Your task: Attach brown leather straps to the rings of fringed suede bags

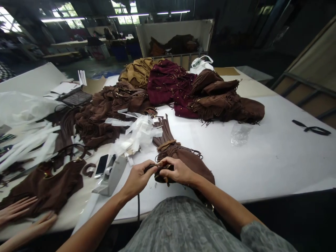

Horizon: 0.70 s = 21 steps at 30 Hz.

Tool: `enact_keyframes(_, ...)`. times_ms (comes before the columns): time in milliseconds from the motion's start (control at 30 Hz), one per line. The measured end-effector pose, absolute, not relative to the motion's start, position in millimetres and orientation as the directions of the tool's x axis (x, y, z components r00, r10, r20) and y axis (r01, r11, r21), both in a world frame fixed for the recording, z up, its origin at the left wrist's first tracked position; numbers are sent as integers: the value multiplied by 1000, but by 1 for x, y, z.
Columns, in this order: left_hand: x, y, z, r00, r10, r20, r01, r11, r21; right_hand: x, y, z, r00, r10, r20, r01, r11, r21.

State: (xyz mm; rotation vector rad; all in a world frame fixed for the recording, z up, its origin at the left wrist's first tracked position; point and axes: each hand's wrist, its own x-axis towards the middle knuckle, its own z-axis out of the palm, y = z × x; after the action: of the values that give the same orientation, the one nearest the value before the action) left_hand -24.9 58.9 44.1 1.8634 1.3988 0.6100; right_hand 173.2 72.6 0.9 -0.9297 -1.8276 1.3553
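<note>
At the table's near edge, my left hand (140,177) is closed in a pinch on a thin dark brown strap (149,168). Close beside it my right hand (180,170) grips the strap's other part, by some gold-coloured metal hardware (166,179); the fingers hide the exact join. Under and behind my right hand lies a brown fringed bag (195,159), its bundle of fringe (166,131) tied with a lighter brown band (167,144) and pointing away from me. A long end of strap (138,206) hangs below my left hand.
White paper strips (139,134) and a grey tape dispenser (111,178) lie to the left, near a phone (101,165). Brown, maroon (166,82) and tan bags (138,71) are heaped behind. Another person's hands (28,217) rest by a brown bag (49,185) at left.
</note>
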Motion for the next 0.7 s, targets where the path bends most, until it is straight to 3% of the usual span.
enact_keyframes(100, -22, 64, 45, 232, 973, 2, 611, -147, 778, 176, 71, 0, -487, 871, 59, 161, 156, -975)
enact_keyframes(167, -18, 64, 47, 276, 961, 30, 674, -216, 707, 179, 71, 3, -467, 881, 80, 154, 170, -973)
enact_keyframes(267, -12, 63, 59, 427, 904, -14, 822, -382, 422, 186, 78, 13, -550, 830, 99, 206, 249, -946)
enact_keyframes(333, -8, 66, 71, 541, 828, -147, 836, -511, 201, 188, 83, 20, -616, 784, 78, 300, 326, -897)
enact_keyframes(400, -6, 74, 85, 611, 727, -311, 781, -618, 92, 185, 84, 24, -685, 726, 69, 375, 432, -820)
enact_keyframes(467, -8, 85, 96, 655, 621, -430, 730, -666, 152, 178, 78, 22, -731, 674, 110, 387, 541, -747)
enact_keyframes(533, -13, 96, 101, 708, 515, -483, 693, -637, 338, 170, 68, 15, -715, 678, 170, 357, 564, -745)
enact_keyframes(633, -23, 100, 96, 766, 432, -476, 643, -498, 582, 163, 49, -1, -567, 812, 140, 219, 313, -924)
enact_keyframes(700, -28, 93, 86, 759, 471, -449, 646, -462, 608, 161, 39, -12, -462, 887, 12, 46, 38, -998)
